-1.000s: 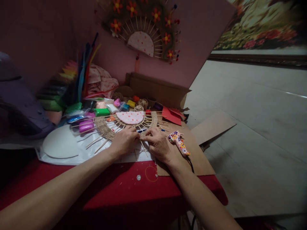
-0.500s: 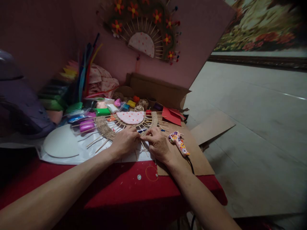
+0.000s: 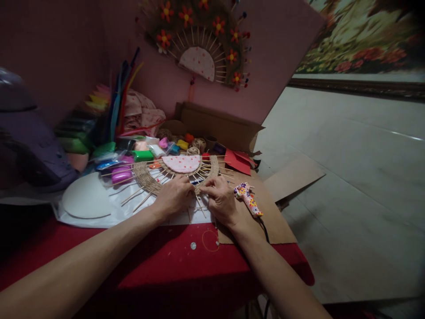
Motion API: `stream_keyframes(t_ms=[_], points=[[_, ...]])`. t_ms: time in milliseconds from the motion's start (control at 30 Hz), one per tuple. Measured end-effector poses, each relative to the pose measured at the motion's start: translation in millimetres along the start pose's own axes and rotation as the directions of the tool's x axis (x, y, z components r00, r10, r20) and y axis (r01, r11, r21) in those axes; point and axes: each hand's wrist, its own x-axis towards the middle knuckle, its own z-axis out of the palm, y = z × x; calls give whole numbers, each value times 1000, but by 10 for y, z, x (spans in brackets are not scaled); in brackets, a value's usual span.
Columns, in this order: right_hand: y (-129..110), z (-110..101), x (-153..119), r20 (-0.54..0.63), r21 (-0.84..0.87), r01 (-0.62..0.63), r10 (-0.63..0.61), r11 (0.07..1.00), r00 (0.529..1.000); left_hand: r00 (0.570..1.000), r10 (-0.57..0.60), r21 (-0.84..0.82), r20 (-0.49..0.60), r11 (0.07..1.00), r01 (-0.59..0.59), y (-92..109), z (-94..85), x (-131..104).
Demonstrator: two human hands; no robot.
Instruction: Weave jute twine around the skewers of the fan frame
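Note:
A half-round piece (image 3: 145, 178) of thin sticks and woven twine lies on the table, with a pink dotted half-circle (image 3: 181, 164) at its centre. My left hand (image 3: 175, 197) is closed on its lower edge, fingers curled over the twine and sticks. Close beside it on the right, my right hand (image 3: 219, 198) pinches at the twine weave near a few sticks; the strand between its fingertips is too small to make out clearly. A flower-patterned glue gun (image 3: 248, 199) rests on cardboard to the right of my right hand.
Coloured clay packs (image 3: 142, 155), twine balls (image 3: 199, 144) and red paper (image 3: 238, 162) lie behind the piece. A white disc (image 3: 84, 197) is at the left, near a purple object (image 3: 36, 141). Cardboard (image 3: 279, 230) covers the table's right side. A finished fan-shaped decoration (image 3: 198, 63) hangs above.
My right hand has shifted slightly right, its fingertips now a little apart from my left hand. The whole view has moved slightly.

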Motion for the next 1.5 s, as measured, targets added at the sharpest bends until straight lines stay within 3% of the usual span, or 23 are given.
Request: stream_keyframes(t_ms=[167,367,467,567,667,867,1100,1333,1433,1500], points=[[16,-33,5,-177,15,-161,161,987,971,1000,-1,-3,-14,1000,1,9,0,-6],[36,-30,19,-215,-75,-278,257,958,942,998,32,8,-50,999,-31,22,-34,-10],[48,-14,22,-219,-143,-345,310,928,925,986,162,-9,-48,987,-162,54,-66,-10],[64,4,19,-169,-163,-409,383,898,908,945,327,-65,12,943,-326,109,-92,-22],[75,10,15,-112,-165,-468,455,868,884,916,391,-111,90,918,-381,161,-116,-51],[70,-6,17,-57,-127,-524,521,842,852,918,381,-100,111,923,-371,200,-149,-84],[62,13,-8,-53,-10,-464,463,886,885,929,366,-40,64,931,-364,208,-158,-66],[14,9,-5,20,-55,-440,442,896,897,919,386,-29,86,922,-385,205,-133,-62],[18,13,-10,24,-63,-444,446,894,895,915,395,18,80,918,-397,170,-224,-29],[25,15,-12,21,-61,-446,448,893,894,967,254,107,33,961,-256,85,-340,6]])
